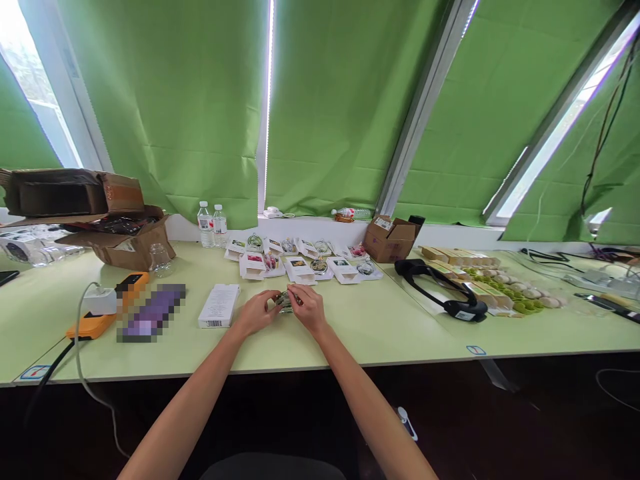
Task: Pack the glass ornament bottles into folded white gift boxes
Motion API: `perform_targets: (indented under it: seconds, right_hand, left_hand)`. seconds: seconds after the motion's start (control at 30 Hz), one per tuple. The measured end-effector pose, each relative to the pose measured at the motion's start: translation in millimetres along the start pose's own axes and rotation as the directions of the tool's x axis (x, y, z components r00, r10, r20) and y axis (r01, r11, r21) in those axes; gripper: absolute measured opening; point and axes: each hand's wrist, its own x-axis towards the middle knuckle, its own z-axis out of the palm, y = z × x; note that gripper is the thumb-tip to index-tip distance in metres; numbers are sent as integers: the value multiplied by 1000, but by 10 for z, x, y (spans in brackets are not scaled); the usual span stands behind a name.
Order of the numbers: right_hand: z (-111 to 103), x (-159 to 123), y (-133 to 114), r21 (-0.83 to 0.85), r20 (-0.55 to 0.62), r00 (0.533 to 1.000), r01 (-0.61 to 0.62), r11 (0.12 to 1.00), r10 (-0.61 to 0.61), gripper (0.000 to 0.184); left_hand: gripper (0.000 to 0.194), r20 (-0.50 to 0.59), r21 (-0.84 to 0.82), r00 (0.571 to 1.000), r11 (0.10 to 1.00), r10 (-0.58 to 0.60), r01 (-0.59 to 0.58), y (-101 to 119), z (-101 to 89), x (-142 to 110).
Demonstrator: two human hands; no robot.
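Observation:
Near the front of the pale green table [360, 333], my left hand [257, 312] and my right hand [309, 308] meet around a small shiny, silvery-green packet [285, 303]. Fingers of both hands pinch it from either side; its exact kind is too small to make out. Left of my left hand lies a white printed box [219, 305] with a barcode. Just beyond my hands are several small opened white boxes, such as one with a yellow picture [300, 270], with small round items like a dark patterned one [319, 266] beside them.
Left: a pixelated purple object [154, 313], an orange power strip [93, 325], a clear jar [160, 260], cardboard boxes [127, 243]. Behind: water bottles [205, 225]. Right: a small carton [389, 241], a black headset [450, 290], green and white round pieces in trays [520, 293].

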Motion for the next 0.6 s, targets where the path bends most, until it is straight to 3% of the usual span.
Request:
perform_targets:
  seconds: [0.6]
  right_hand:
    - [25, 68, -16, 10, 42, 997, -60, 998, 60, 18]
  left_hand:
    - [39, -7, 0, 1000, 1000, -7, 7, 53, -33, -10]
